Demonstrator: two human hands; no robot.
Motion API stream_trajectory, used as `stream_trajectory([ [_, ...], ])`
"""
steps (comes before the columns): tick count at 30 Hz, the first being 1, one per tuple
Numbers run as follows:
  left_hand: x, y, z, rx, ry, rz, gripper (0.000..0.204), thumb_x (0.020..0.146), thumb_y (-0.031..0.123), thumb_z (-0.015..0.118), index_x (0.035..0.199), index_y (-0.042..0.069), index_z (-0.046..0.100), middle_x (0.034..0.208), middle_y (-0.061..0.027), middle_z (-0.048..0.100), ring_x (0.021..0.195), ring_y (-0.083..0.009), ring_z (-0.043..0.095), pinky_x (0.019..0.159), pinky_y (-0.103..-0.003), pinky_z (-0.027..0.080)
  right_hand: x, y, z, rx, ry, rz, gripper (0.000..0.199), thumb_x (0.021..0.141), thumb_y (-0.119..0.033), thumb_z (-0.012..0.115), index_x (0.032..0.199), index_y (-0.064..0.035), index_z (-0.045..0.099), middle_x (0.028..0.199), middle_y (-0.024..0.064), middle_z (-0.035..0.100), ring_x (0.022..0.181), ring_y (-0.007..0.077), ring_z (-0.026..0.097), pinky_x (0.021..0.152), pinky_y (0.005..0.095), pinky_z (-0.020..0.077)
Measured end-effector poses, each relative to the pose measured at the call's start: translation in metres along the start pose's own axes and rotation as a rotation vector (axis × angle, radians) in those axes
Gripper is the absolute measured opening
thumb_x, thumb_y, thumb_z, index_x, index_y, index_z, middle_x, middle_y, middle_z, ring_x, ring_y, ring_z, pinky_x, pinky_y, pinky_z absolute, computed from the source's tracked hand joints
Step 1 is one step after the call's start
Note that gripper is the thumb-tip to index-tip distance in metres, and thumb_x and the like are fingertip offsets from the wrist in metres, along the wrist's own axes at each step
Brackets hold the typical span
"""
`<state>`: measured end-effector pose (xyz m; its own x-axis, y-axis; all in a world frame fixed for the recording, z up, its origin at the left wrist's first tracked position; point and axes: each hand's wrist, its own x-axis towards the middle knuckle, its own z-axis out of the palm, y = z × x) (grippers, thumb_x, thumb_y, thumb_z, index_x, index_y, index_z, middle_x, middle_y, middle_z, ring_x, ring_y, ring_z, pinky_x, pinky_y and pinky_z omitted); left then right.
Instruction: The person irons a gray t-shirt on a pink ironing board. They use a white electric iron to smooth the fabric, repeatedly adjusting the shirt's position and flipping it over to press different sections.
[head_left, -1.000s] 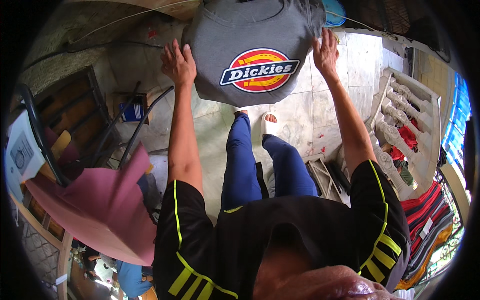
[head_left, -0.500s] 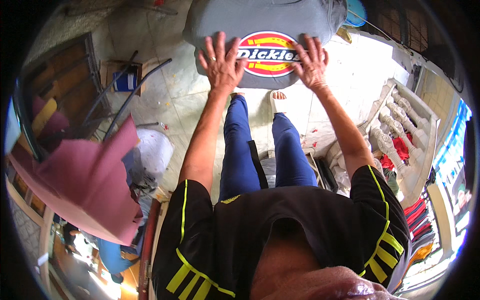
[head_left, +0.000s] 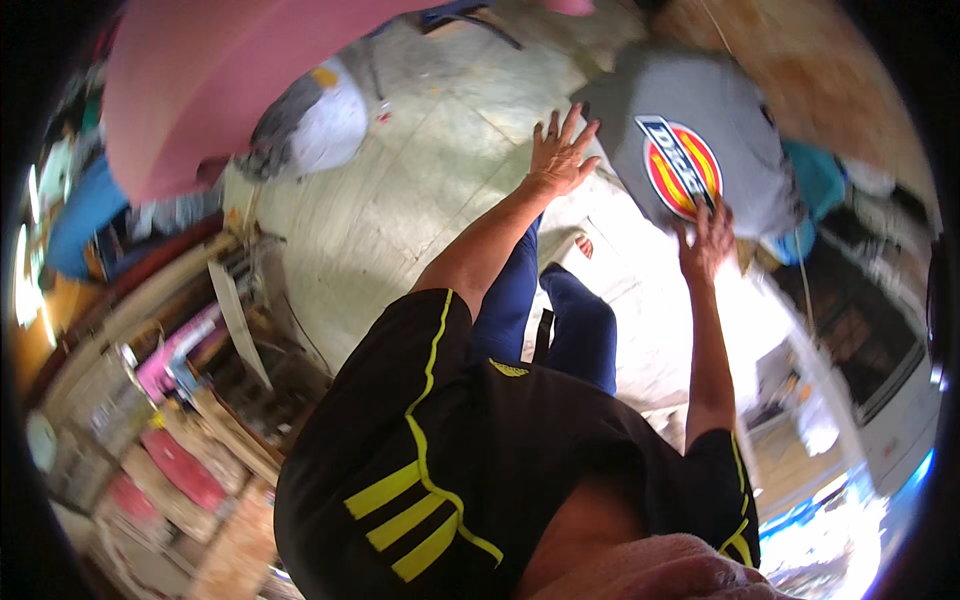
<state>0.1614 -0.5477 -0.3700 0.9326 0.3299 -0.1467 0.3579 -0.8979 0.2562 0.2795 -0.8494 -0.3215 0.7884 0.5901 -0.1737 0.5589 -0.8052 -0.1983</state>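
Observation:
A grey shirt (head_left: 700, 130) with a round red, yellow and blue badge hangs at the upper right. My left hand (head_left: 560, 150) is raised beside the shirt's left edge with the fingers spread, and it holds nothing. My right hand (head_left: 708, 240) reaches up to the shirt's lower edge below the badge, its fingers closed on the cloth. Both bare forearms rise from my black, yellow-striped top (head_left: 450, 470). My legs in blue trousers (head_left: 560, 320) show between the arms.
A large pink cloth (head_left: 220, 70) hangs across the top left, with a white and grey sack (head_left: 310, 125) beneath it. Pale tiled floor (head_left: 400, 210) lies below. Cluttered shelves (head_left: 170, 400) stand at the lower left. A blue cloth (head_left: 815, 180) hangs behind the shirt.
The view has swung round, so the shirt now sits at the upper right. My left hand has come off the badge to the shirt's side. My right hand has slid to the lower edge.

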Motion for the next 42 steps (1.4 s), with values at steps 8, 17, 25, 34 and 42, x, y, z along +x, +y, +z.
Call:
stream_trajectory([
  [8, -0.160, -0.185, 0.008, -0.409, -0.105, -0.682, 0.049, 0.092, 0.048, 0.058, 0.135, 0.024, 0.054, 0.143, -0.0162, 0.048, 0.124, -0.0416, 0.054, 0.095, -0.062, 0.047, 0.015, -0.046, -0.100, 0.401, 0.144, -0.345, 0.048, 0.100, -0.027, 0.056, 0.145, -0.0089, 0.047, 0.146, 0.0206, 0.046, 0.131, 0.0419, 0.049, 0.108, 0.0496, 0.0426],
  [17, -0.272, -0.360, -0.068, -0.668, 0.736, -1.022, 0.028, 0.092, 0.027, 0.065, 0.109, 0.006, 0.072, 0.104, -0.0215, 0.070, 0.098, -0.0373, 0.069, 0.088, -0.042, 0.054, 0.110, -0.437, -0.303, 0.435, 0.278, -1.081, 0.034, 0.093, -0.008, 0.061, 0.126, -0.0014, 0.062, 0.135, 0.0196, 0.057, 0.128, 0.0371, 0.054, 0.105, 0.0457, 0.0468],
  [25, -0.268, -0.566, -0.191, -0.731, 1.305, -1.044, 0.021, 0.093, 0.018, 0.064, 0.103, 0.001, 0.071, 0.094, -0.0182, 0.069, 0.084, -0.0314, 0.069, 0.077, -0.041, 0.054, 0.180, -0.647, -0.266, 0.098, 0.105, -1.008, 0.055, 0.101, -0.040, 0.050, 0.144, -0.0045, 0.049, 0.155, 0.0220, 0.037, 0.142, 0.0399, 0.038, 0.116, 0.0511, 0.0298],
  [34, -0.208, -0.741, -0.176, -0.336, 1.117, -1.244, 0.045, 0.085, 0.029, 0.073, 0.119, 0.001, 0.063, 0.101, -0.0178, 0.066, 0.099, -0.0383, 0.062, 0.087, -0.047, 0.050, 0.178, -0.675, -0.265, -0.131, 0.126, -0.927, 0.074, 0.100, -0.061, 0.035, 0.147, -0.0043, 0.042, 0.157, 0.0242, 0.032, 0.145, 0.0426, 0.029, 0.116, 0.0577, 0.0209],
  [42, -0.204, -0.764, -0.230, -0.167, 0.929, -1.342, 0.034, 0.087, 0.029, 0.072, 0.104, 0.003, 0.059, 0.098, -0.0179, 0.062, 0.101, -0.0417, 0.058, 0.081, -0.053, 0.046, 0.178, -0.669, -0.259, -0.139, 0.119, -0.919, 0.078, 0.099, -0.062, 0.035, 0.148, -0.0010, 0.039, 0.155, 0.0268, 0.031, 0.144, 0.0434, 0.029, 0.117, 0.0558, 0.0239],
])
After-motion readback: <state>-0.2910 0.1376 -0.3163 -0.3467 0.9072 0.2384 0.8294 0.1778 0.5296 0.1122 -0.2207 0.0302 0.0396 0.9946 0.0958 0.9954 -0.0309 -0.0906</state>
